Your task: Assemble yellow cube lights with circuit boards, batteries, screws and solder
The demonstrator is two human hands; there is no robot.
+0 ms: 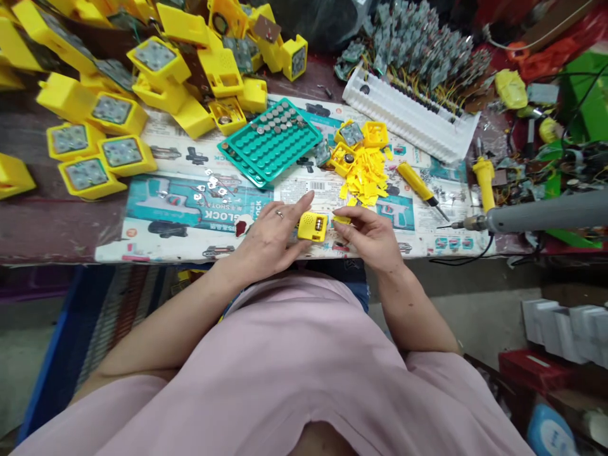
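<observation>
Item one: yellow case (312,227), on the near side of the green tray (269,142) and a little to its right. Risks, in my judgement: I see its compartment uncovered, so a tilt or a loose hold could spill the silvery parts (320,223); a hurried pinch could drop the small yellow piece (342,220). A wide swing to the right could also brush the tip of the grey-handled tool (532,218).

Orientation: face with perforations and compartment up toward my view, perforations left, compartment right. Nearly square; I read a slight long axis from left to right.

Grips: left grip (273,237) curled about the case from its left, holding it, index finger raised; right grip (375,239) closed in a pinch on the small piece. Both sit nearer my wearer than the tray.

Surroundings, all placed from the tray: silvery discs in its cups; yellow chips (365,177) heaped to the right; yellow screwdriver (415,180) beyond those, further right; white foam rack (408,117) right and farther back, circuit boards (422,44) bunched behind it; yellow housings (85,174) to the left and back; small white bits (213,183) left and nearer. A printed sheet (190,171) lies beneath, over the dark red surface (61,221).
</observation>
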